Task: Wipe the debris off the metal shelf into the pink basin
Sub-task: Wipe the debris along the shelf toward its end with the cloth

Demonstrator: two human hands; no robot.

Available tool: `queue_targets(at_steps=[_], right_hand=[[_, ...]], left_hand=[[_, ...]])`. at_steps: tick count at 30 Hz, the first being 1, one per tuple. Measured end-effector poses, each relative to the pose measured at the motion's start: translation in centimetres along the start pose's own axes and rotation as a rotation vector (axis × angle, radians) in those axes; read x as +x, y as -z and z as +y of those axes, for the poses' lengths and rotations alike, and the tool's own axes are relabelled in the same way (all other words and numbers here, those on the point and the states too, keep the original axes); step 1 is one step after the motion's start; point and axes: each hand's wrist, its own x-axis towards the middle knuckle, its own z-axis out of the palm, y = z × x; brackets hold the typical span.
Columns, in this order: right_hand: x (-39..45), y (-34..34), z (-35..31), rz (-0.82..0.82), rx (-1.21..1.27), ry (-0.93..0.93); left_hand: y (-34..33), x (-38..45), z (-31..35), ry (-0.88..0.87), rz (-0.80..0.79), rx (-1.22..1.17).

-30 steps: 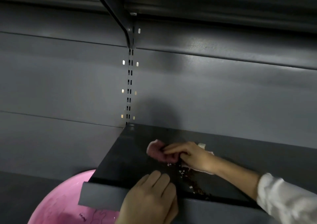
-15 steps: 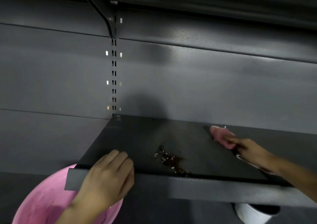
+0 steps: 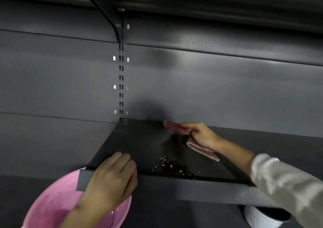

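A dark metal shelf (image 3: 139,140) juts out from the grey back panel. Brown and white debris (image 3: 173,166) lies in a small heap near its front lip. My right hand (image 3: 201,135) grips a pink cloth (image 3: 176,128) pressed on the shelf at the back, above and right of the debris. My left hand (image 3: 111,177) rests fingers-down over the shelf's front left edge, holding nothing. The pink basin (image 3: 57,201) sits below the shelf's left corner, partly hidden by my left forearm.
A slotted upright (image 3: 121,81) and a bracket (image 3: 111,20) carry an upper shelf overhead. A white container (image 3: 262,218) stands under the shelf at lower right. Grey back panels fill the rest of the view.
My right hand swept the cloth from the shelf's middle out to the right, then came back left along the back edge. The debris heap stays by the front lip. My left hand keeps to the front edge.
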Motion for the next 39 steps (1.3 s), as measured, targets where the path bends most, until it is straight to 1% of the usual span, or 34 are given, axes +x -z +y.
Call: queue_targets(at_steps=[2,3,4,5,6,10,12,13,15,18,20,23,24,26,28,30,33,39], right_hand=[[1.4,-1.1,0.2,0.015,-0.136,-0.009],[2.2,-1.8,0.5,-0.009,-0.160,-0.041],[2.8,-2.6,0.7,-0.055,-0.078,-0.090],[3.4,-3.4,0.6,-0.058,-0.080,-0.108],[3.5,-4.0,0.2,-0.058,-0.094,-0.089],[1.1,-4.6,-1.1,-0.250,-0.049,0.045],[-0.1,-4.1,-1.4,-0.294,0.004,0.099],[-0.4,-3.6,-1.6,-0.275,0.023,0.120],[-1.0,-1.5,-1.2,-0.184,0.049,0.141],[-3.3,4.1,2.0,-0.047,-0.022,0.061],[-6.4,7.0,4.2,-0.068,-0.075,-0.005],[-9.7,8.1,6.5,-0.114,-0.206,-0.224],[-10.0,7.8,6.9,-0.108,-0.260,-0.295],[-10.4,6.7,6.6,-0.106,-0.335,-0.371],[-10.1,4.8,5.1,-0.090,-0.343,-0.396],[-9.1,2.6,2.8,-0.048,-0.354,-0.410],[-7.1,-0.7,-0.5,-0.034,-0.344,-0.388],[-3.8,-5.9,-5.5,-0.038,-0.309,-0.311]], left_hand=[[0.6,-0.2,-0.5,0.015,-0.035,0.004],[0.9,-0.4,-0.7,0.016,-0.052,0.003],[1.0,-0.4,-0.8,0.016,-0.065,-0.001],[1.1,-0.5,-0.8,0.018,-0.073,-0.007],[1.1,-0.5,-0.8,0.019,-0.079,-0.012],[1.1,-0.5,-0.8,0.023,-0.076,-0.025],[1.0,-0.5,-0.7,0.024,-0.070,-0.029],[0.9,-0.6,-0.8,0.025,-0.063,-0.027],[1.1,-0.7,-1.1,0.032,-0.061,-0.007],[1.6,-0.8,-1.8,0.016,-0.045,0.030],[2.0,-1.0,-2.8,-0.010,-0.046,0.014],[2.0,-1.3,-4.2,-0.081,-0.039,-0.003],[1.8,-1.4,-4.4,-0.114,-0.033,-0.002],[1.3,-1.6,-4.6,-0.172,-0.006,-0.018],[0.9,-1.7,-4.8,-0.192,0.013,-0.046],[0.7,-1.8,-5.0,-0.176,0.020,-0.070],[0.6,-1.9,-4.7,-0.130,0.051,-0.130],[0.8,-1.9,-4.6,-0.099,0.071,-0.133]])
